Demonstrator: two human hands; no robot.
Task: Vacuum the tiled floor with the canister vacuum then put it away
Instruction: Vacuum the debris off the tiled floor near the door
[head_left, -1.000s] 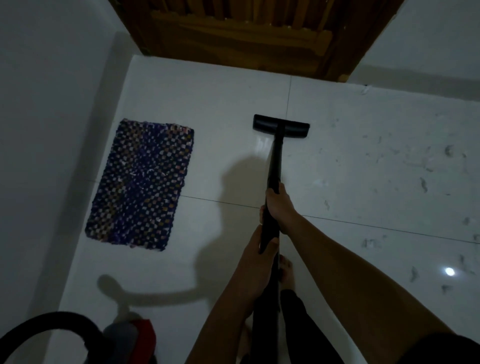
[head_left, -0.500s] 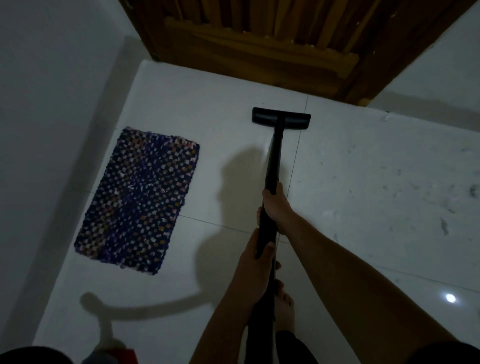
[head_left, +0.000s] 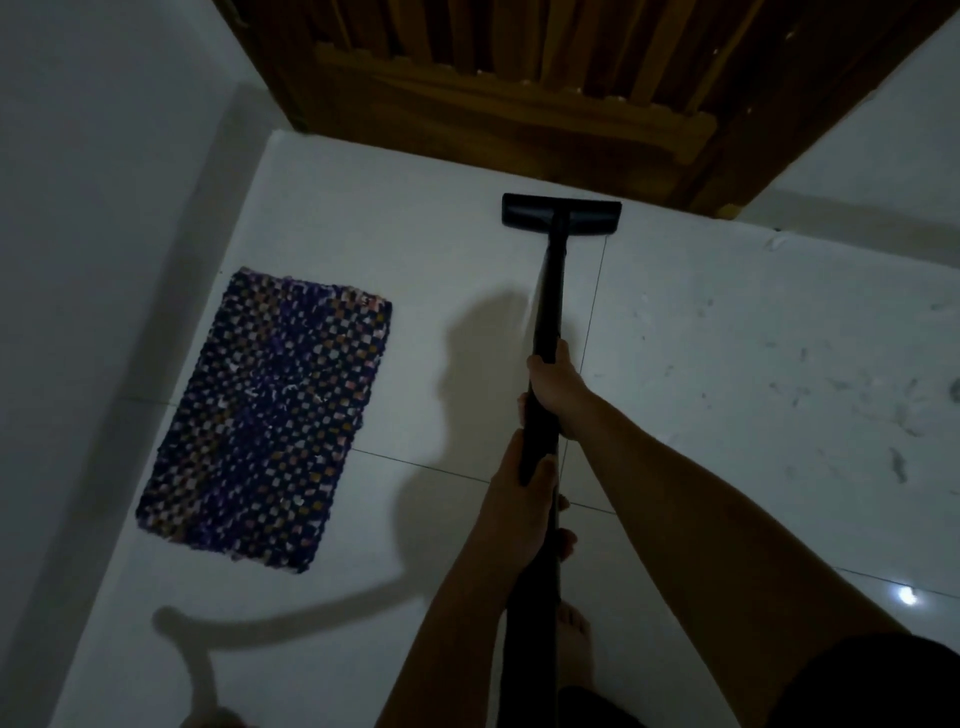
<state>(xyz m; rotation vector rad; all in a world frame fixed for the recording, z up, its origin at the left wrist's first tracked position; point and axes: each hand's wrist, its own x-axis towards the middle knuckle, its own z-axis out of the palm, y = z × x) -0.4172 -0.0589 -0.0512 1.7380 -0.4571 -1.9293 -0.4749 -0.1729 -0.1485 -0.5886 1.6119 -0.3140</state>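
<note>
A black vacuum wand runs from my body up the middle of the frame to its flat black floor head, which rests on the white tiled floor close to the wooden door. My right hand grips the wand higher up. My left hand grips it just below. The canister itself is out of view; only the hose's shadow shows at lower left.
A purple woven mat lies on the floor to the left, near the grey wall. The brown wooden door fills the top. Scattered debris marks the tiles on the right. My bare foot stands below the hands.
The floor head has slid forward toward the door. The view has shifted forward too, and the red canister at lower left has dropped out of frame.
</note>
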